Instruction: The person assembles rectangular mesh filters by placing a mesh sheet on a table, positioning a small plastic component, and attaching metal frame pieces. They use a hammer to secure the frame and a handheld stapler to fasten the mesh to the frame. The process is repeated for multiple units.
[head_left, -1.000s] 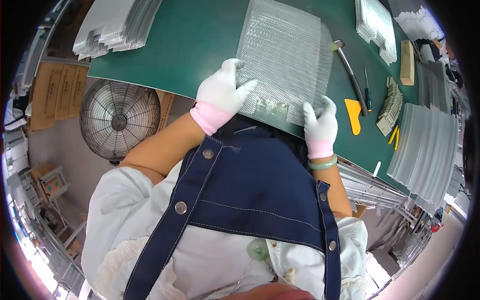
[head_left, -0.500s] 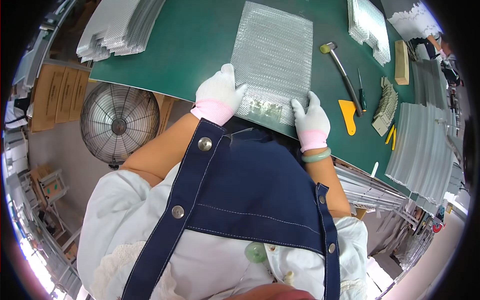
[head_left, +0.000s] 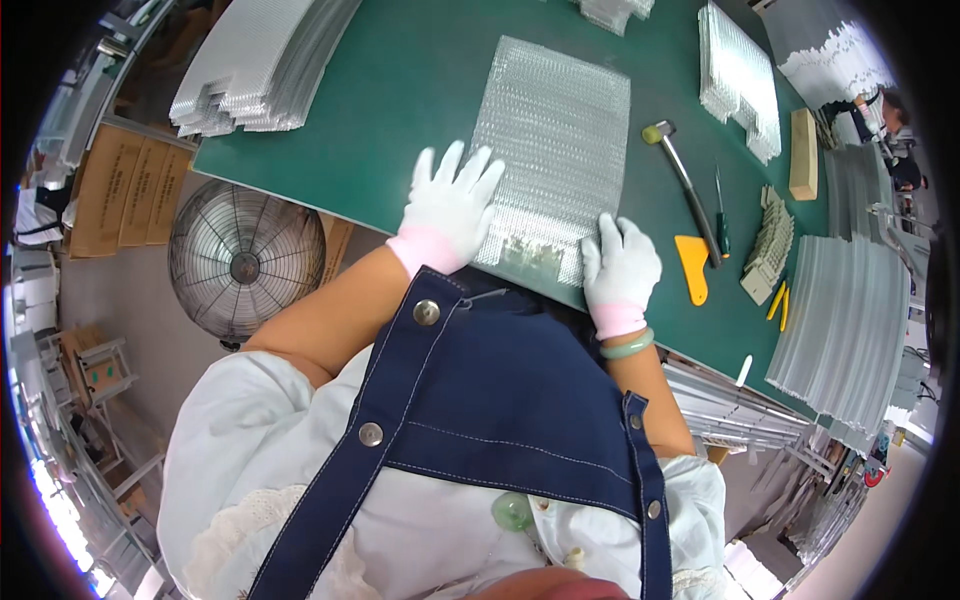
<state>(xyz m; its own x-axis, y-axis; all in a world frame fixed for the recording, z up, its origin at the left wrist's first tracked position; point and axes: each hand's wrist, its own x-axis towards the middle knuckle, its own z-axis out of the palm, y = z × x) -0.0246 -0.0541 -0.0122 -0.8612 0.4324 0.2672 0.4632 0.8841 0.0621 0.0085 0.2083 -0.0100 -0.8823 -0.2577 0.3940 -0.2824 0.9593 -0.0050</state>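
Observation:
A rectangular silvery mesh sheet (head_left: 555, 140), or a thin stack of such sheets, lies flat on the green table in front of me. At its left edge is my left hand (head_left: 448, 210), in a white glove with a pink cuff, its fingers stretched and spread. My right hand (head_left: 620, 272), gloved the same way, rests by the near right corner with fingers apart and thumb toward the sheet's edge. Neither hand wraps round anything. The sheet's near edge has a notched, shiny outline close to the table's front edge.
Right of the sheet lie a hammer (head_left: 690, 190), a screwdriver (head_left: 721, 215), a yellow scraper (head_left: 691, 268), yellow-handled pliers (head_left: 779, 305) and a wooden block (head_left: 803, 155). Mesh stacks stand far left (head_left: 265, 65) and far right (head_left: 738, 80). A floor fan (head_left: 245, 265) is left of the table.
My left hand's fingers, held together before, are now spread beside the sheet. The right hand stays near its corner. The whole view has shifted, showing more of the table's far side.

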